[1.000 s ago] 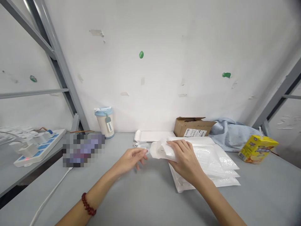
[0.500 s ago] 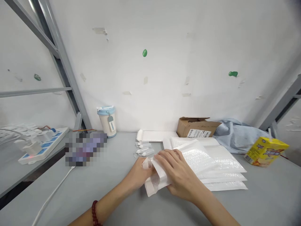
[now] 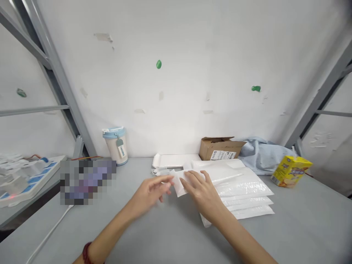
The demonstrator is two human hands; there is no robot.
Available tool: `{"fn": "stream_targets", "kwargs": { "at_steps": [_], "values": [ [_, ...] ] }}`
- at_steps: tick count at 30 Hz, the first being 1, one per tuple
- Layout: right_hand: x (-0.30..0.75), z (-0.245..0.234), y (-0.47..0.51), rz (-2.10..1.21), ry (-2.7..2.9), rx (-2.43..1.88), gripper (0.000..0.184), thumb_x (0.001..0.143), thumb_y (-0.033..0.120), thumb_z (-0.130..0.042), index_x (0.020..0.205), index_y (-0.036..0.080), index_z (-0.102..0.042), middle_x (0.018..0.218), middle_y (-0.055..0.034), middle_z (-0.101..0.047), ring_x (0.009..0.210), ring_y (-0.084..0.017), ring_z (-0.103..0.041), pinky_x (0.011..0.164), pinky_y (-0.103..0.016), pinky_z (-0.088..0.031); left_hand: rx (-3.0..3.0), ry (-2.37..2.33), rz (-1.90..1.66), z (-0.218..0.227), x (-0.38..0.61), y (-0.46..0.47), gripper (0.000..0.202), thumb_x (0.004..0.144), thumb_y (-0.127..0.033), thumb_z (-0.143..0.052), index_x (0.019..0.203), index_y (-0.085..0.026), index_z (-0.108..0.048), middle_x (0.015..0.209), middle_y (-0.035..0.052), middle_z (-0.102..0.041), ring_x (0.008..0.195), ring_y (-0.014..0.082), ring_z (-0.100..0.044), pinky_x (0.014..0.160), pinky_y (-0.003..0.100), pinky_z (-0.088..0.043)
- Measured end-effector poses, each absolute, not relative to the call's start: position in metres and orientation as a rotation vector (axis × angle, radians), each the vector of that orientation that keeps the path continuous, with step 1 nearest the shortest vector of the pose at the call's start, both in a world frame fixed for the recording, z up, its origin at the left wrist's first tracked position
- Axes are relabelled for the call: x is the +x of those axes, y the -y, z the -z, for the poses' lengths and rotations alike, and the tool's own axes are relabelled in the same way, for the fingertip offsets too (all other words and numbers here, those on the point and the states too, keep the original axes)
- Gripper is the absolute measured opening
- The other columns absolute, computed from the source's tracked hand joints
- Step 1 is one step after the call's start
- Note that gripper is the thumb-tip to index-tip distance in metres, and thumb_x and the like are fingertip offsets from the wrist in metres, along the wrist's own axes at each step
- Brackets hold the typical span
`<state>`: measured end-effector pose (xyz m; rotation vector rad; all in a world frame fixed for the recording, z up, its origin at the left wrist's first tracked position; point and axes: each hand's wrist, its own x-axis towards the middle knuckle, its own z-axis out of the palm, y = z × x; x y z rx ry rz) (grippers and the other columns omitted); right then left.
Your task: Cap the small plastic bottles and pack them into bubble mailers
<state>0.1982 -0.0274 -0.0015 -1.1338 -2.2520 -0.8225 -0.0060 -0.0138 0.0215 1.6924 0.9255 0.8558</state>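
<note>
My right hand (image 3: 205,194) grips a white bubble mailer (image 3: 179,186), its fingers spread over the top side; my thumb is hidden. To the left of the mailer's end is my left hand (image 3: 151,194), slightly blurred, with its fingers apart and nothing in them. Its fingertips come close to the mailer's edge. Several more white bubble mailers (image 3: 253,189) lie in a fanned stack on the right, partly beneath the held one. Small white looped items (image 3: 161,171) lie behind my left hand, partly covered by the held mailer.
At the back stand a blue-lidded cup (image 3: 117,148), a flat white tray-like piece (image 3: 176,160) and an open cardboard box (image 3: 221,149). Blue-grey cloth (image 3: 264,154) and a yellow drink carton (image 3: 291,171) are on the right. A power strip (image 3: 33,181) and a white cable (image 3: 51,233) are on the left.
My left hand has let go of the mailer and moved left, its fingers opening. The mailer has gone up and back a little in my right hand. The view has shifted right.
</note>
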Motion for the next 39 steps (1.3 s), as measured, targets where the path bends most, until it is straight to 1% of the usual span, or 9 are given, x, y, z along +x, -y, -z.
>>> {"fn": "stream_targets", "kwargs": {
  "at_steps": [4, 7, 14, 19, 24, 31, 34, 37, 39],
  "values": [
    [0.197, 0.004, 0.025, 0.819, 2.184, -1.125, 0.025, 0.083, 0.006, -0.043, 0.102, 0.017, -0.054, 0.103, -0.0086, -0.061, 0.099, -0.02, -0.052, 0.087, -0.041, -0.03, 2.089, -0.994, -0.861, -0.006, 0.004, 0.018, 0.041, 0.08, -0.024, -0.049, 0.121, -0.026, -0.051, 0.132, 0.0066, -0.043, 0.108, 0.0214, -0.05, 0.075, 0.028, -0.05],
    [0.196, 0.002, 0.024, 0.787, 2.148, -1.058, 0.021, 0.084, 0.004, -0.04, 0.093, 0.016, -0.055, 0.094, -0.0058, -0.064, 0.094, -0.018, -0.054, 0.088, -0.04, -0.029, 2.281, -1.048, -0.912, 0.004, 0.013, 0.014, 0.045, 0.081, -0.023, -0.047, 0.127, -0.028, -0.045, 0.133, 0.0066, -0.043, 0.114, 0.023, -0.046, 0.083, 0.032, -0.048],
    [0.204, -0.012, 0.028, 0.769, 1.875, -0.947, 0.026, 0.084, 0.001, -0.039, 0.1, 0.016, -0.053, 0.091, -0.0045, -0.066, 0.089, -0.015, -0.058, 0.091, -0.039, -0.03, 2.371, -0.972, -1.145, -0.027, 0.039, -0.003, 0.024, 0.086, -0.025, -0.041, 0.091, -0.02, -0.063, 0.094, 0.005, -0.064, 0.087, 0.0167, -0.058, 0.078, 0.028, -0.045],
    [0.22, -0.029, 0.03, 0.848, 1.522, -1.033, 0.043, 0.08, 0.009, -0.051, 0.121, 0.012, -0.041, 0.118, -0.0166, -0.054, 0.115, -0.025, -0.044, 0.093, -0.042, -0.034, 1.969, -1.069, -1.151, -0.056, 0.068, -0.007, 0.034, 0.08, -0.037, -0.05, 0.054, -0.016, -0.051, 0.051, -0.0025, -0.053, 0.05, 0.0101, -0.049, 0.052, 0.022, -0.04],
    [0.243, -0.028, 0.018, 0.801, 1.508, -1.348, 0.039, 0.083, 0.018, -0.046, 0.122, 0.011, -0.042, 0.118, -0.0174, -0.052, 0.114, -0.027, -0.043, 0.091, -0.044, -0.033, 1.558, -0.959, -0.833, -0.055, 0.1, -0.017, 0.031, 0.074, -0.04, -0.057, 0.058, -0.014, -0.053, 0.046, -0.0025, -0.05, 0.041, 0.0078, -0.047, 0.047, 0.022, -0.044],
    [0.267, -0.008, 0.001, 0.497, 1.661, -1.859, 0.032, 0.087, 0.035, -0.042, 0.099, 0.012, -0.058, 0.108, -0.0179, -0.055, 0.099, -0.028, -0.049, 0.081, -0.04, -0.035, 1.704, -1.164, -0.769, -0.032, 0.096, -0.048, 0.018, 0.079, -0.024, -0.053, 0.08, -0.008, -0.062, 0.076, 0.0116, -0.067, 0.067, 0.0145, -0.063, 0.065, 0.025, -0.051],
    [0.272, -0.005, -0.002, 0.424, 1.688, -1.88, 0.032, 0.088, 0.036, -0.039, 0.099, 0.013, -0.059, 0.106, -0.016, -0.056, 0.098, -0.026, -0.049, 0.083, -0.038, -0.033, 1.862, -1.389, -0.749, -0.028, 0.074, -0.07, 0.022, 0.079, -0.019, -0.053, 0.097, -0.009, -0.06, 0.088, 0.0129, -0.066, 0.081, 0.0196, -0.063, 0.071, 0.03, -0.05],
    [0.273, -0.006, -0.003, 0.415, 1.72, -1.858, 0.031, 0.089, 0.035, -0.037, 0.093, 0.014, -0.059, 0.104, -0.0146, -0.057, 0.098, -0.025, -0.048, 0.083, -0.037, -0.032, 2.076, -1.54, -0.611, -0.023, 0.057, -0.088, 0.018, 0.078, -0.017, -0.058, 0.095, -0.012, -0.061, 0.104, 0.0126, -0.061, 0.101, 0.023, -0.054, 0.087, 0.036, -0.044],
    [0.27, -0.008, -0.001, 0.434, 1.722, -1.83, 0.028, 0.088, 0.034, -0.039, 0.094, 0.015, -0.058, 0.106, -0.014, -0.057, 0.099, -0.024, -0.048, 0.083, -0.037, -0.031, 2.207, -1.59, -0.476, -0.02, 0.053, -0.094, 0.023, 0.082, -0.024, -0.055, 0.102, -0.013, -0.058, 0.108, 0.0108, -0.058, 0.1, 0.0212, -0.054, 0.086, 0.038, -0.045]
  ]
}}
